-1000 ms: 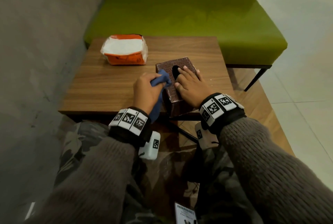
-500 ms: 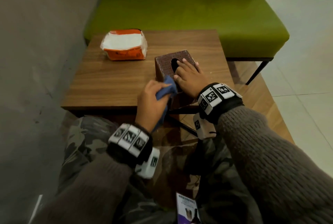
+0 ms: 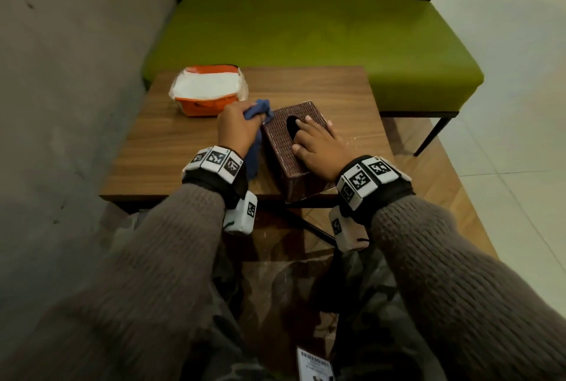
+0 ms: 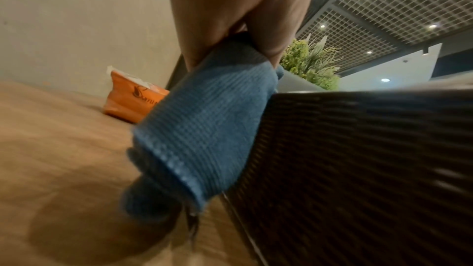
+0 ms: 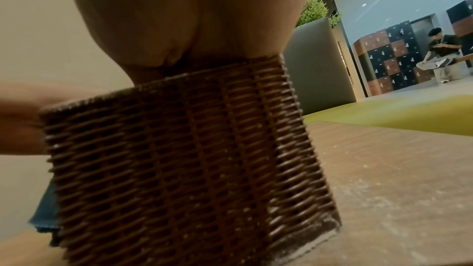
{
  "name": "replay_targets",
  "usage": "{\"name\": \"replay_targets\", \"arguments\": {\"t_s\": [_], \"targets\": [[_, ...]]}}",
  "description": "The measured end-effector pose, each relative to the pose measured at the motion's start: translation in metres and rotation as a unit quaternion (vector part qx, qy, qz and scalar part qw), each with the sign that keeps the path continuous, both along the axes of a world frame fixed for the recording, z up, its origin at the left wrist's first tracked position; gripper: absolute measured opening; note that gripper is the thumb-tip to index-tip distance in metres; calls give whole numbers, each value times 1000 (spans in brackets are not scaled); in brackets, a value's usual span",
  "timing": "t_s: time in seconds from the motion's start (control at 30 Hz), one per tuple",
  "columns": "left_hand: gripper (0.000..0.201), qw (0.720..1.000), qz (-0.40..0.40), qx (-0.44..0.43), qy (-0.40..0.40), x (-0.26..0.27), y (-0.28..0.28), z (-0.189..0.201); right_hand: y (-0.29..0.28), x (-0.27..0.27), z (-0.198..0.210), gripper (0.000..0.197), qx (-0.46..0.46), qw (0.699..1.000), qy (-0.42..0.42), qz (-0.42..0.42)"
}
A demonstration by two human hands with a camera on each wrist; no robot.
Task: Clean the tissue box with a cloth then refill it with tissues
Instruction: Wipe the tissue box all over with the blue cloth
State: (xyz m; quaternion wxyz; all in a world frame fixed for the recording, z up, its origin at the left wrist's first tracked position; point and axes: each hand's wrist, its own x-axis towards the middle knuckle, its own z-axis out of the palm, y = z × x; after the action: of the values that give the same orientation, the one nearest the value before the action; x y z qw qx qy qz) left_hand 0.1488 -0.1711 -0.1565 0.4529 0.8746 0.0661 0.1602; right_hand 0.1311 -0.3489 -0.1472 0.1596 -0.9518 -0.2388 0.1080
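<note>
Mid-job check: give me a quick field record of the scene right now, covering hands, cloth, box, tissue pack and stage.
left hand: grips blue cloth
cloth: against the box's left side
right hand: flat on top of wicker tissue box, steadying it
box: upright at near edge of wooden table
tissue pack: orange, at the table's far left, untouched
stage: wiping, refill not started

It looked like a big lobby or waiting room in an office bldg, not a home. There was a long green bench (image 3: 306, 43) behind a small wood table (image 3: 171, 147), w/ a grid ceiling (image 4: 399, 3) full of little round lights. Far back stood a wall of brown & black lockers (image 5: 389, 62), a tall planter (image 5: 317, 56) w/ green plants, & a person (image 5: 442, 54) sitting.
</note>
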Motion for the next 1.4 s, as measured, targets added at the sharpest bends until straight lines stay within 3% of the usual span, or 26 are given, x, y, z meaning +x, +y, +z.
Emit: {"name": "replay_targets", "arguments": {"t_s": [0.2, 0.3, 0.43, 0.5, 0.67, 0.8, 1.0, 1.23, 1.4], "targets": [[8, 999, -12, -31, 29, -17, 17, -5, 0, 6, 14, 23, 17, 997, 73, -2], [13, 998, 18, -53, 23, -53, 10, -7, 13, -5, 14, 38, 3, 997, 53, -58], [9, 996, 17, -90, 9, -107, -5, -9, 35, -18, 5, 31, 38, 995, 31, -83], [8, 995, 21, -93, -5, -119, -9, -10, 38, -18, 5, 37, 31, 996, 34, -77], [9, 994, 50, -92, 6, -87, -4, -4, 33, -9, 1, 37, 7, 999, 39, -16], [9, 993, 70, -86, 35, -51, 7, 1, 34, -5, -2, 38, 4, 999, 32, -18], [10, 993, 48, -105, 5, -116, -9, -15, 33, -6, 1, 37, 0, 999, 34, -10], [6, 989, 90, -110, 29, -66, 2, -1, 33, -6, 3, 36, -3, 999, 34, -9], [7, 987, 76, -140, 13, -109, -11, -13, 35, -4, 0, 36, 2, 999, 34, -20]]}}
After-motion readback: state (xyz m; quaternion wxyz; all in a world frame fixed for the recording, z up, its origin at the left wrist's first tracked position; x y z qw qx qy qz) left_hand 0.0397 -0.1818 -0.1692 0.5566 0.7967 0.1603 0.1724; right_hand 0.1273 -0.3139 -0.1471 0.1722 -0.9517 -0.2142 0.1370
